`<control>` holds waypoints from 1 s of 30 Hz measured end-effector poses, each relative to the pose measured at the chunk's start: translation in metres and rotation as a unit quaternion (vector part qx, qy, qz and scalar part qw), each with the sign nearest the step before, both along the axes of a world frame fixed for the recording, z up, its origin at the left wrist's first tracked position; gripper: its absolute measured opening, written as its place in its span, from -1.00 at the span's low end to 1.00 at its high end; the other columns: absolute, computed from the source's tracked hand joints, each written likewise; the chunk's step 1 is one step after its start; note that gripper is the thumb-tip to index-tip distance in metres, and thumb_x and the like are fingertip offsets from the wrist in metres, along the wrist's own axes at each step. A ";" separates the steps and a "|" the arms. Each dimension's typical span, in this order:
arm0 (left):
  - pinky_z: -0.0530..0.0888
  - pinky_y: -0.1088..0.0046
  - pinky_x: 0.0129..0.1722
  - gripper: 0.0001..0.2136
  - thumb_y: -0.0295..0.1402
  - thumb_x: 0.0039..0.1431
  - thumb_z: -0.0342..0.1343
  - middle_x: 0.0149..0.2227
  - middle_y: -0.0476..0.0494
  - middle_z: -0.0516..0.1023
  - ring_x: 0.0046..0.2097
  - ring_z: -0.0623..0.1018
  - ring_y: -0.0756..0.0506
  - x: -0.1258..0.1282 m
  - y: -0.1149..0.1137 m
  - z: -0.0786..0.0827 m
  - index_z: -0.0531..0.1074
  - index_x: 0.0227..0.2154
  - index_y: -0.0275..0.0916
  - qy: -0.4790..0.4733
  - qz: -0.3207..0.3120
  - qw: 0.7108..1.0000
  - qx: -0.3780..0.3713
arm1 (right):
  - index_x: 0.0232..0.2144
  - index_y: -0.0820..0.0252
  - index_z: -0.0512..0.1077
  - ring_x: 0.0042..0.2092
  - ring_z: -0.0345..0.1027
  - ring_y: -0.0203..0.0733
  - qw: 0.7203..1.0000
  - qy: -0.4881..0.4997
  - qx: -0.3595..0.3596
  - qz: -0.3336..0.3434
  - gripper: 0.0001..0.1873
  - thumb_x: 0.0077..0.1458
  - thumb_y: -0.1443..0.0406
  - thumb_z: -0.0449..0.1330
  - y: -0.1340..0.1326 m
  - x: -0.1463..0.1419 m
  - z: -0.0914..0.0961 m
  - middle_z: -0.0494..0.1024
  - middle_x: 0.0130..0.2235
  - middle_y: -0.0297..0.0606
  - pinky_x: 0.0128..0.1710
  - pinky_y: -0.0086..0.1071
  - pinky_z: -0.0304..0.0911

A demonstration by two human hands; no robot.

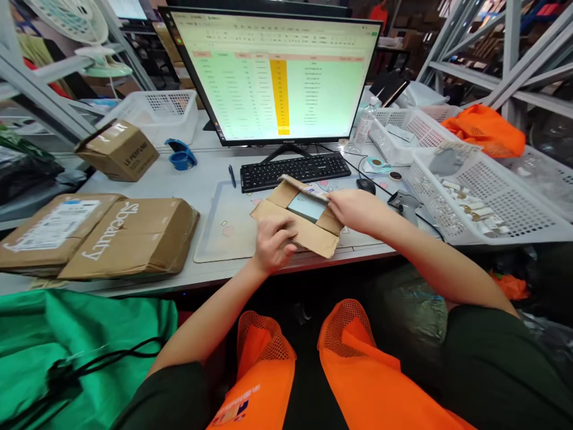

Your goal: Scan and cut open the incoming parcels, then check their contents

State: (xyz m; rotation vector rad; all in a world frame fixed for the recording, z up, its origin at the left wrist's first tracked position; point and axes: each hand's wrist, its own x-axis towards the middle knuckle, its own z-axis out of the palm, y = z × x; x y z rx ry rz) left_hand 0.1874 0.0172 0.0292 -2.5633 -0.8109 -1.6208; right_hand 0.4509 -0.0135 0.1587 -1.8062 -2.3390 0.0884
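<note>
A small cardboard box [308, 234] with its flaps folded out sits at the desk's front edge, tilted towards me. Inside it a pale, flat item [308, 206] shows, too plain to name. Curled fingers of my left hand [274, 243] grip the near side of the box at its front flap. My right hand [351, 209] is closed on the far right flap, its fingertips partly hidden behind the cardboard. Beneath the box lies a pale desk mat [226, 236].
Behind the box stand a keyboard [295, 169], a mouse [366, 186] and a monitor [277, 77]. Cardboard parcels [134, 236] lie on the left, below a smaller carton [119, 150]. White plastic baskets [492, 203] and a scanner [405, 203] occupy the right.
</note>
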 end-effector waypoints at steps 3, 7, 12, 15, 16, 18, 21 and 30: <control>0.50 0.07 0.17 -0.58 0.01 0.47 -0.06 0.18 -0.46 0.55 0.21 0.54 -0.29 0.000 0.012 0.032 0.52 -0.15 -0.22 0.047 0.077 0.986 -0.142 | 0.02 0.30 0.60 -0.08 0.60 0.03 0.984 0.172 -0.045 -0.009 -0.57 0.42 0.24 -0.01 0.024 0.032 -0.019 0.70 -0.13 -0.03 -0.02 -0.17 0.46; 0.55 0.09 -0.04 -0.58 0.04 0.25 0.22 -0.09 -0.44 0.67 -0.06 0.64 -0.36 0.010 0.050 0.077 0.55 -0.15 -0.26 0.247 0.183 0.913 -0.267 | 0.13 0.35 0.55 -0.09 0.59 0.01 0.953 0.283 -0.095 -0.047 -0.51 0.34 0.18 0.07 0.028 0.055 -0.047 0.70 -0.13 -0.02 -0.01 -0.11 0.49; 0.45 0.25 -0.32 -0.53 -0.11 0.44 -0.12 -0.48 -0.26 0.59 -0.40 0.56 -0.22 -0.005 0.083 0.102 0.47 -0.51 -0.20 0.261 0.161 0.925 -0.223 | 0.32 0.16 0.45 0.39 0.23 0.22 0.979 0.091 0.157 0.097 -0.47 0.40 0.16 0.10 -0.015 0.021 -0.027 0.49 0.30 0.05 0.45 0.28 -0.05; 0.41 0.31 -0.41 -0.62 -0.16 0.40 -0.04 -0.48 -0.17 0.59 -0.44 0.53 -0.17 -0.027 0.091 0.111 0.52 -0.47 -0.17 0.284 0.105 0.903 -0.304 | 0.09 0.10 0.59 0.14 0.44 0.13 0.962 0.048 0.104 0.250 -0.53 0.42 0.02 0.05 -0.029 0.014 -0.036 0.60 0.07 0.00 0.39 0.24 0.09; 0.43 0.31 -0.39 -0.69 -0.18 0.37 0.01 -0.44 -0.16 0.62 -0.41 0.55 -0.18 -0.030 0.091 0.116 0.57 -0.38 -0.18 0.291 0.111 0.897 -0.314 | -0.07 0.09 0.62 0.02 0.47 0.10 0.958 0.063 0.124 0.252 -0.53 0.39 -0.05 0.06 -0.030 0.018 -0.049 0.59 -0.06 -0.03 0.32 0.22 0.18; 0.50 0.26 -0.24 -0.77 -0.26 0.30 0.09 -0.25 -0.23 0.67 -0.26 0.61 -0.23 -0.026 0.084 0.126 0.61 -0.13 -0.20 0.292 0.135 0.911 -0.258 | -0.41 0.03 0.55 -0.14 0.44 0.11 0.954 0.111 0.206 0.186 -0.50 0.26 -0.17 0.11 -0.033 0.033 -0.087 0.47 -0.28 -0.11 0.17 0.22 0.30; 0.51 0.18 0.07 -0.62 -0.35 0.22 0.16 0.05 -0.28 0.63 0.06 0.60 -0.29 0.004 0.065 0.141 0.57 0.10 -0.15 0.360 0.029 0.925 -0.115 | -0.61 0.01 0.32 -0.09 0.43 0.27 0.950 0.142 0.279 -0.013 -0.49 0.03 -0.19 0.29 -0.049 0.048 -0.154 0.34 -0.35 -0.14 0.12 0.32 0.27; 0.52 0.24 0.00 -0.15 -0.24 -0.02 0.37 0.16 -0.32 0.61 0.12 0.60 -0.37 0.063 0.069 0.131 0.34 0.40 -0.07 0.574 -0.105 0.803 -0.126 | 0.54 -0.05 -0.50 0.61 -0.47 0.40 0.909 0.358 0.136 -0.163 0.67 -0.25 0.03 0.59 -0.068 0.013 -0.228 -0.34 0.59 0.17 0.47 0.39 -0.16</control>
